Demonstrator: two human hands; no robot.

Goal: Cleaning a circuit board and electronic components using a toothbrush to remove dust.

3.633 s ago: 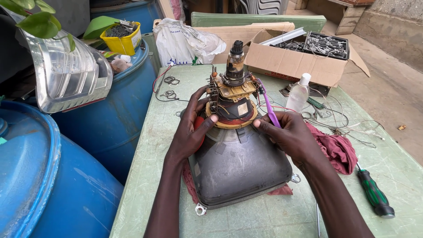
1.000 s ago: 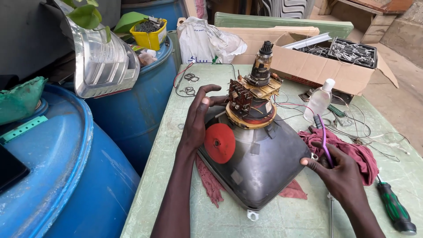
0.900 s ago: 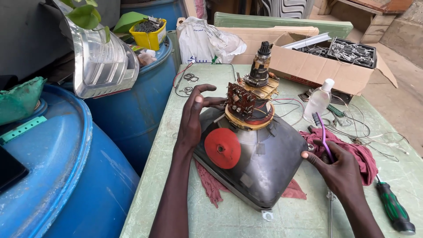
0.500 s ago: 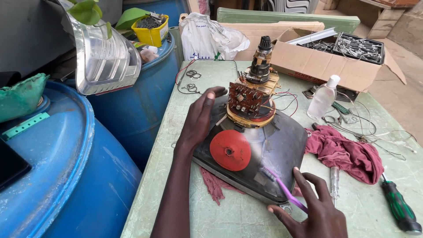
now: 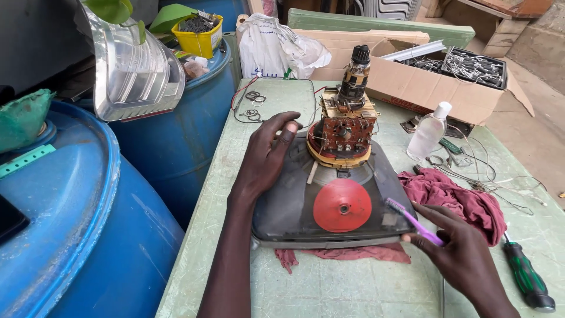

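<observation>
A dark glass picture tube (image 5: 282, 209) lies face down on the green table (image 5: 353, 288). A red round cap (image 5: 342, 205) sits on its back, and a copper yoke with a small circuit board (image 5: 344, 132) stands up at its neck. My left hand (image 5: 266, 154) rests flat on the tube's left side, fingers spread toward the yoke. My right hand (image 5: 462, 259) holds a purple toothbrush (image 5: 413, 221) whose bristle end touches the tube's right edge.
A maroon rag (image 5: 456, 197) lies right of the tube and under it. A green-handled screwdriver (image 5: 527, 280), a small clear bottle (image 5: 428, 131), loose wires (image 5: 488, 176), a cardboard box of parts (image 5: 447, 73) and blue barrels (image 5: 88, 235) surround the work.
The tube has been turned so its red cap now faces me. My right hand has swung with the toothbrush from the tube's right to its near right edge. My left hand stayed on the tube.
</observation>
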